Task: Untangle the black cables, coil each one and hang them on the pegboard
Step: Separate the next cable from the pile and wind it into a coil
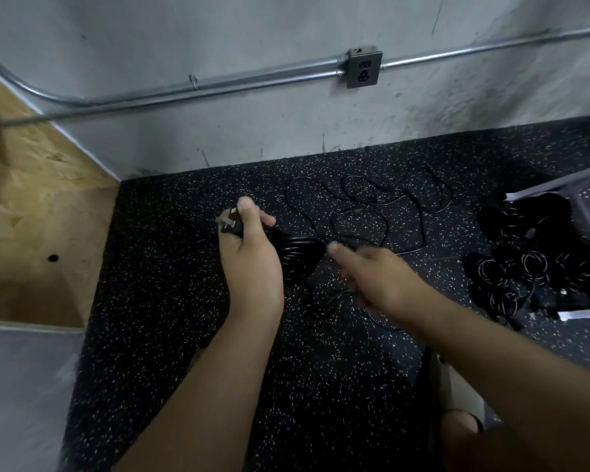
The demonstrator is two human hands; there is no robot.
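Below the grey wall outlet point(364, 68), thin black cable point(355, 212) sprawls over open speckled floor point(171, 301). Left hand point(252, 264) grips a black coil point(300, 257); right hand point(375, 277) is blurred, its hold unclear.

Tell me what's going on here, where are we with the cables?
A person is mid-coil. The left hand grips a plug and a part-wound coil of black cable. The right hand, blurred, reaches toward the slack; its grip is unclear. Loose cable sprawls on the speckled floor, and a pile of cables lies at right.
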